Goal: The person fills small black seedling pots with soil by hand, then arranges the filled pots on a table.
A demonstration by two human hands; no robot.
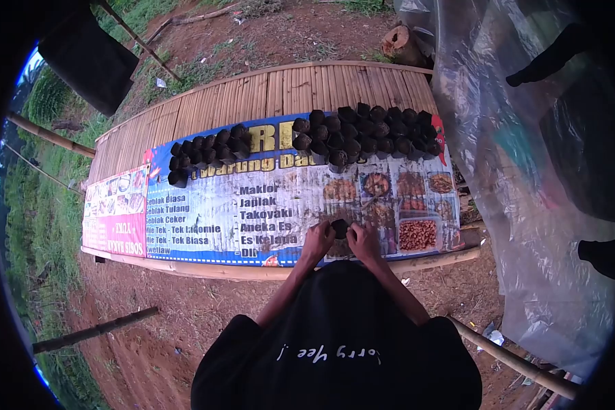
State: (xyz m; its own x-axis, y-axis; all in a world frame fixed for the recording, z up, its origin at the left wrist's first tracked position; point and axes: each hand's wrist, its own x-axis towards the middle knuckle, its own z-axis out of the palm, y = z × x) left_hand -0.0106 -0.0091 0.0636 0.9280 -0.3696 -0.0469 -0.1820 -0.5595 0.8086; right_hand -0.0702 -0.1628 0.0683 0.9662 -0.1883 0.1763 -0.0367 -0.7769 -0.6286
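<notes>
Near the front edge of the bamboo table (273, 89), a small black pot or bag (339, 228) is between my two hands. My left hand (319, 240) has its fingers closed on its left side, and my right hand (362, 240) pinches its right side. Both hands are over the printed banner (205, 222). Beyond them, several dark-filled black pots (348, 130) stand packed together at the back right of the banner. A smaller group of black pots (208, 148) stands at the back left.
Clear plastic sheeting (485, 157) hangs along the right side. Bamboo poles (96, 329) stick out at the left and lower right. A cut log (400, 42) lies behind the table. Bare soil and grass surround it.
</notes>
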